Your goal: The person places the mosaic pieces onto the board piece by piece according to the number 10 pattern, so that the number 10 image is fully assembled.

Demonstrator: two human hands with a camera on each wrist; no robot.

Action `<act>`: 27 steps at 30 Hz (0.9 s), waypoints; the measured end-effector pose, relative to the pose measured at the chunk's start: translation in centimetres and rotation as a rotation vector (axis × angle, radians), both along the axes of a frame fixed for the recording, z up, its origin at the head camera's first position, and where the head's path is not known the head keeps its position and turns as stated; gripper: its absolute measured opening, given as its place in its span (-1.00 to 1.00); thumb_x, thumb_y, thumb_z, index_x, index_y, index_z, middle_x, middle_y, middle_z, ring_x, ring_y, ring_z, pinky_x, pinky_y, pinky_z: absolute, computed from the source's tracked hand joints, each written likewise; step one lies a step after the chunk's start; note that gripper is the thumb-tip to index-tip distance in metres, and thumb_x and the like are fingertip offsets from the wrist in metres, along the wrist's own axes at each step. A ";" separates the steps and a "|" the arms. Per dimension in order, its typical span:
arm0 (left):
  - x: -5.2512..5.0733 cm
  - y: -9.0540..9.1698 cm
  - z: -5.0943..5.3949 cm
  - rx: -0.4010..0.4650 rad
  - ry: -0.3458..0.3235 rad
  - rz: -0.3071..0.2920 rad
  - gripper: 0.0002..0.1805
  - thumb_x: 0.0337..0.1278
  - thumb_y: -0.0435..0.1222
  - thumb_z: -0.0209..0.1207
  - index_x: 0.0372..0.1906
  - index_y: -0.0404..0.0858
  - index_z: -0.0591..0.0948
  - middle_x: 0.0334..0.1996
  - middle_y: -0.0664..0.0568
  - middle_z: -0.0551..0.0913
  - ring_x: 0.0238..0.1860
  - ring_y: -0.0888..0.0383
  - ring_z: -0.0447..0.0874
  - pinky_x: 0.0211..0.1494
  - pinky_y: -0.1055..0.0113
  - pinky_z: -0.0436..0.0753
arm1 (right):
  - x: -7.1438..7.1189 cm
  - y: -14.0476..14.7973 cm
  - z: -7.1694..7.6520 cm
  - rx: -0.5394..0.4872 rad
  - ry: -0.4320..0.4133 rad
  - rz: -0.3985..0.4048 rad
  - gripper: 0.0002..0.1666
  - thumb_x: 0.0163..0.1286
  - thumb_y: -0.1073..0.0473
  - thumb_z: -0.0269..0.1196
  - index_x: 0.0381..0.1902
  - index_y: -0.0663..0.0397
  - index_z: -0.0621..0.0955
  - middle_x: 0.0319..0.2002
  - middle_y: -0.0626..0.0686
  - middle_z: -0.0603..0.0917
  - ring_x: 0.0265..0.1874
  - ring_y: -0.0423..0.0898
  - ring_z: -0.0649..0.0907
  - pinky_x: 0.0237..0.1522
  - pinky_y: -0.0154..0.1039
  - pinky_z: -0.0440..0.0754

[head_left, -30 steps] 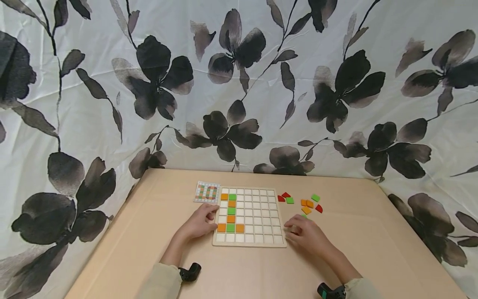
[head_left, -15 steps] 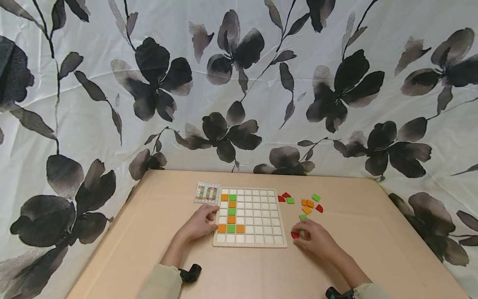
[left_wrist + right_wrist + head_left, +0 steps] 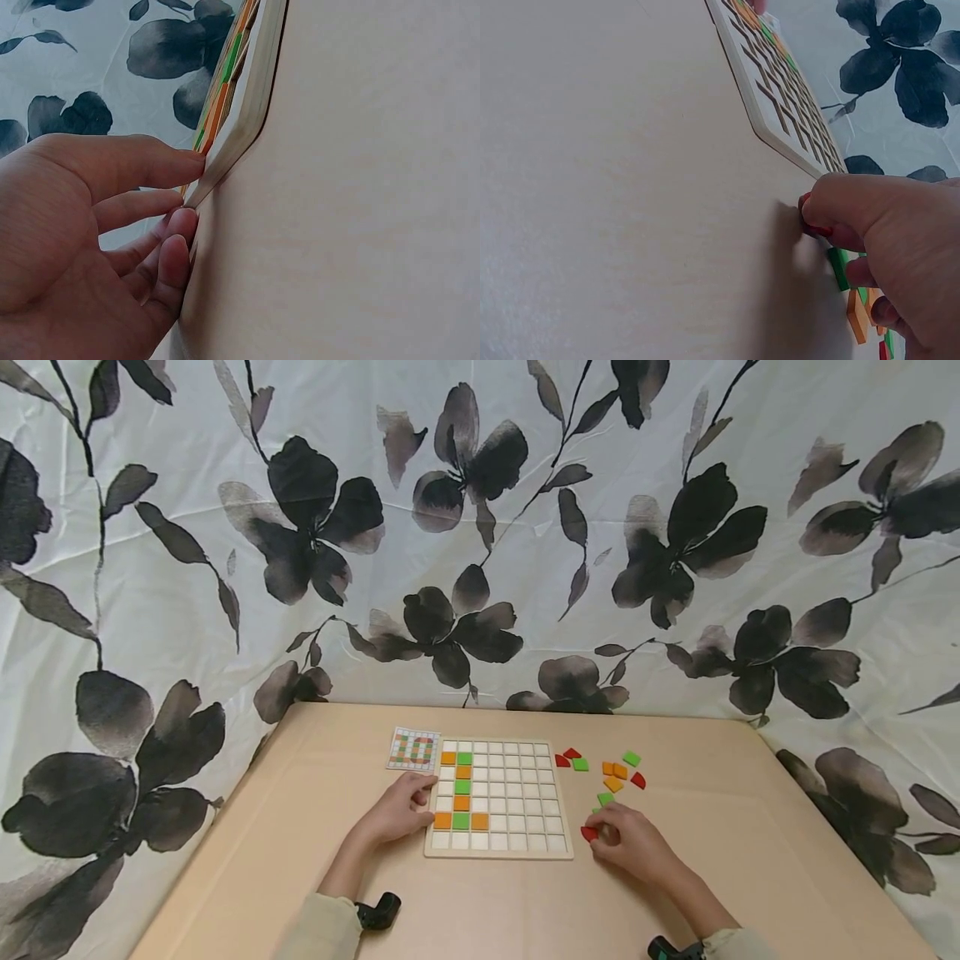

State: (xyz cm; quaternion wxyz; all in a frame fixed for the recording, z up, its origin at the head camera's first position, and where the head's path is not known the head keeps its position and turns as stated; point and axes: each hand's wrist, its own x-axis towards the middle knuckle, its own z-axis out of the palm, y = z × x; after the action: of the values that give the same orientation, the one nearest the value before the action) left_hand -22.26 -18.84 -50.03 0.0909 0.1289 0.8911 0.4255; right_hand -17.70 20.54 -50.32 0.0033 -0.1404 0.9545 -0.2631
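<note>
Both of my hands are at the pale table (image 3: 495,902), one on each side of a wooden board (image 3: 498,857). From a light sleeve (image 3: 322,927) with a black wrist strap (image 3: 378,912) below it, my left hand (image 3: 394,810) touches the board's left edge, thumb and forefinger spread apart, the other fingers loosely bent. Just beyond that hand, beside the board's far left corner, lies a small card (image 3: 413,748) printed with a coloured grid.

On the board, the second column from the left carries a run of alternating green and orange tiles (image 3: 462,803); an orange tile sits left of its top one, and one more on either side of its bottom one. The other squares are white.

Near the board's right edge lie two red wedges (image 3: 572,752) and a green square (image 3: 581,765). Farther right are three orange pieces (image 3: 620,771), another green and another red, with more green partly behind my right hand (image 3: 628,839). Its thumb and fingers pinch a red piece (image 3: 589,833) just right of the board; I can't tell whether that piece touches the table. Behind everything hangs a flowered cloth (image 3: 555,643).
</note>
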 end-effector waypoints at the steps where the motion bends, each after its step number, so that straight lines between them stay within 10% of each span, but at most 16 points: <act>1: 0.0 0.0 0.0 0.002 -0.001 0.002 -0.32 -0.03 -0.46 0.32 0.29 -0.36 0.43 -0.08 -0.09 0.39 -0.18 0.12 0.35 -0.26 0.41 0.37 | 0.0 0.0 0.0 -0.002 0.007 0.001 -0.76 0.09 0.20 0.42 -0.24 -0.14 0.69 -0.36 -0.16 0.53 -0.44 -0.25 0.43 -0.43 -0.43 0.39; 27: 0.0 0.0 -0.3 0.008 -0.004 0.004 -0.33 -0.04 -0.46 0.33 0.28 -0.34 0.45 -0.04 -0.09 0.38 -0.16 0.12 0.36 -0.28 0.43 0.38 | -1.2 -5.0 0.5 -0.104 0.016 0.050 -0.77 0.13 0.18 0.41 -0.23 -0.20 0.68 -0.30 -0.22 0.55 -0.47 -0.23 0.45 -0.49 -0.44 0.42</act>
State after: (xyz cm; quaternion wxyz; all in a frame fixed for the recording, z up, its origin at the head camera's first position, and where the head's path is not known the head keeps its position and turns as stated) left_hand -22.21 -18.88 -50.32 0.0914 0.1263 0.8895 0.4294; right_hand -18.89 15.55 -49.86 -0.0051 -0.1661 0.9357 -0.3111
